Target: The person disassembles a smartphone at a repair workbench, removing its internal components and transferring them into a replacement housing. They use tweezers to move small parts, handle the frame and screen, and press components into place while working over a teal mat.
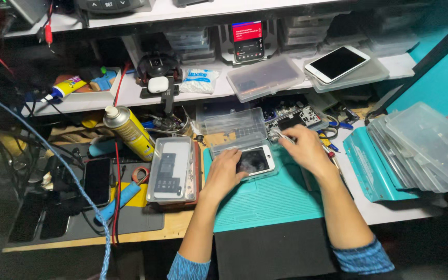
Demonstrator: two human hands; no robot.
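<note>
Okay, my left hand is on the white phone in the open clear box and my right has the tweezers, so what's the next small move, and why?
Probably bring the tweezers down to the white phone's top edge. The left hand already rests on the phone, steadying it in the open clear box, while the right hand hovers just beside it, tweezer tips pointing toward the box. Whether they grip a part is too small to tell.

Both arms reach fwd, blue sleeves near elbows. L hand (227, 170) lies flat, palm down, fingers spread a bit. R hand (303, 149) curled (fingers bent in), wrist bent.
</note>
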